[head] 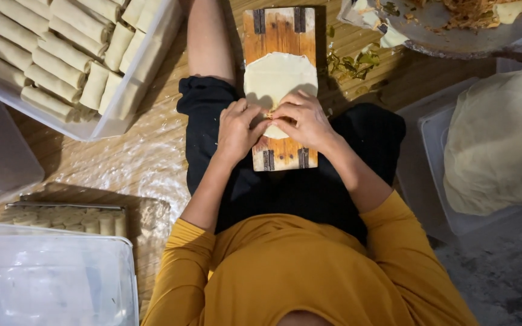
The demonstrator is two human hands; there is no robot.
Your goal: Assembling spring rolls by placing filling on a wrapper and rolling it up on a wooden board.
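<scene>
Pinching the near edge of the pale round dough wrapper (280,77) on the brown wooden board (279,30), left hand (238,128) and right hand (304,118) meet fingertip-to-fingertip; wrapper extends away from both grips.

home food-prep spot on a woven floor mat (152,151), tubs of spring rolls (61,54), wrapper stack (502,139)

There were two hands (237,130) (303,118), one wrapper (279,75), one wooden board (279,30), two clear trays (116,118) (49,271), one pan (454,39) and roughly twenty finished rolls (61,51).
</scene>
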